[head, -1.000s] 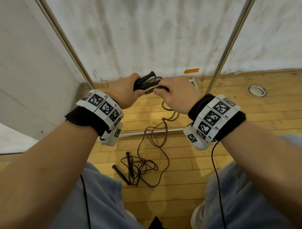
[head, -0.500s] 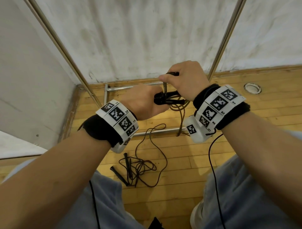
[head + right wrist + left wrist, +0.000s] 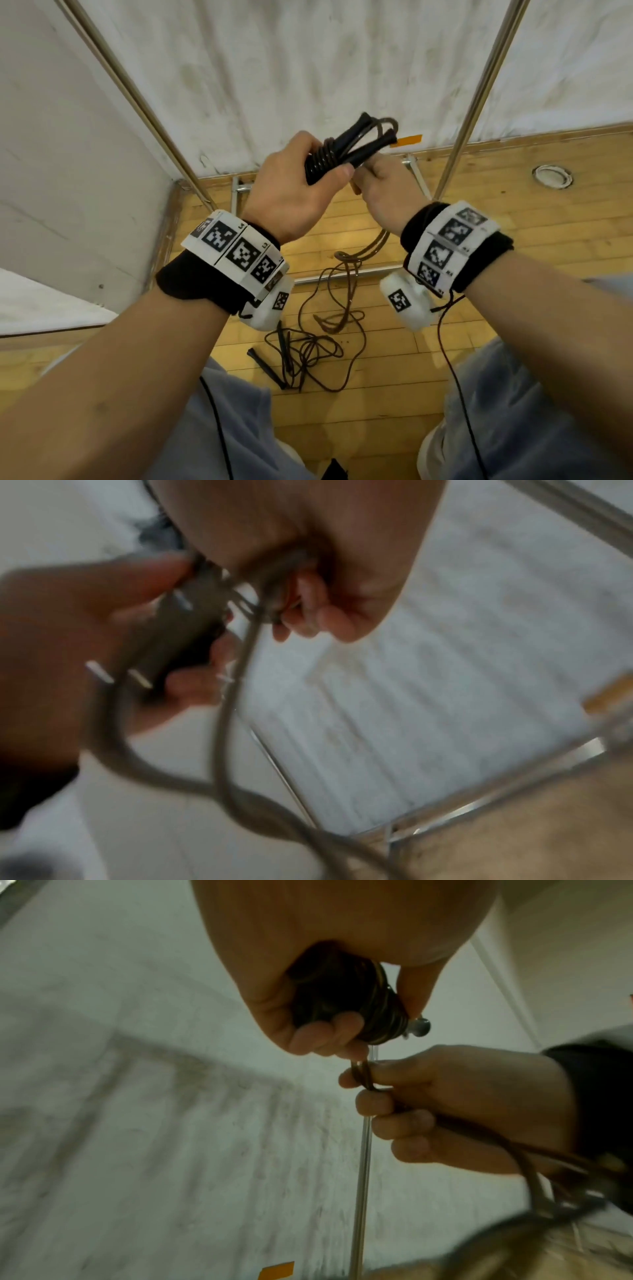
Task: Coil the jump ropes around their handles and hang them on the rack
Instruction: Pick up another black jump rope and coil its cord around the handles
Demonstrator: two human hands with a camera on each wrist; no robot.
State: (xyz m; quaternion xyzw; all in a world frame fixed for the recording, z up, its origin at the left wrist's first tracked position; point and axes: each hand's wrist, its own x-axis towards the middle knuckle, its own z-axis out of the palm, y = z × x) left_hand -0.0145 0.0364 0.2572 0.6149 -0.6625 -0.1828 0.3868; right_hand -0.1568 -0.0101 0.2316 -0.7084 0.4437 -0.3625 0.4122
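Observation:
My left hand [image 3: 301, 185] grips two black jump-rope handles [image 3: 356, 144] held together, with brown rope coiled several times round them [image 3: 320, 161]. The same bundle shows under the left palm in the left wrist view as dark coils [image 3: 346, 999]. My right hand [image 3: 383, 188] sits just right of and below the bundle and pinches the doubled brown rope [image 3: 361, 1073] between its curled fingers. The loose rope [image 3: 346, 284] hangs from that hand down to the floor. A second jump rope [image 3: 301, 353] with black handles lies tangled on the wooden floor below.
Two slanted metal rack poles [image 3: 137, 99] [image 3: 479, 89] rise on either side of my hands, with the rack's base frame [image 3: 329, 279] on the floor. A white wall is close behind and to the left. A round floor fitting [image 3: 552, 176] sits at the right.
The left hand has lifted the handle bundle up and turned it, with more coils showing on it. The right hand has dropped from above the bundle to below right of it, still holding the rope.

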